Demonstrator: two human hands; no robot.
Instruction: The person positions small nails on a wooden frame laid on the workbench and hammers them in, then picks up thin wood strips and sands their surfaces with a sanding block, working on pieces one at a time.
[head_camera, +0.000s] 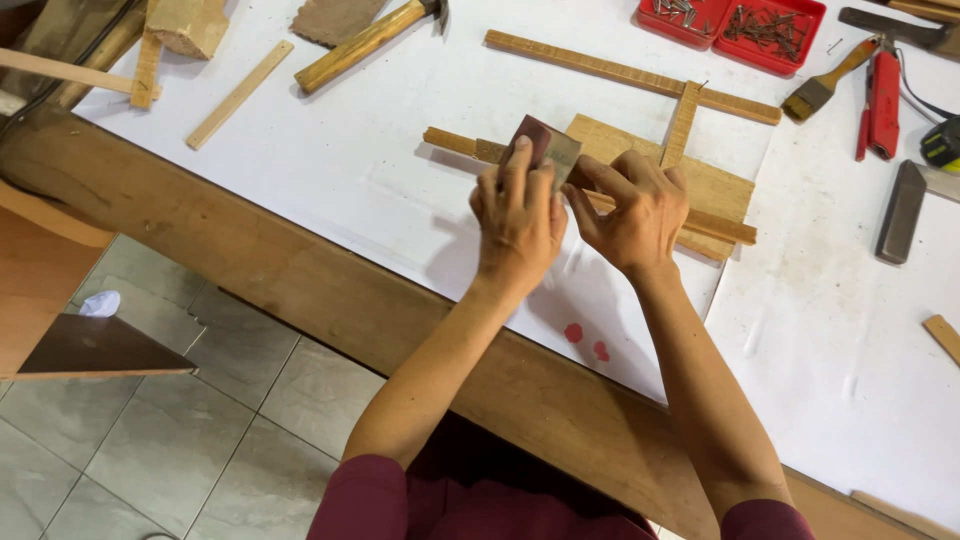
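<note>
1. Nearest the camera, the person's maroon sleeves (400, 505) are showing at the bottom edge, with both bare forearms reaching up over the wooden bench edge (300, 290).
2. The left hand (517, 222) is curling its fingers around a folded piece of sandpaper (543, 148), gripping it from the left.
3. The right hand (632, 212) is pinching the sandpaper's right edge between thumb and fingertips.
4. The sandpaper is hovering just above a thin wooden strip (465, 145) lying across a flat board (720, 190) on white paper (380, 180).
5. A hammer (365, 42), a red nail tray (740, 22) and a paintbrush (830, 82) are lying farther back, well apart from the hands.
</note>
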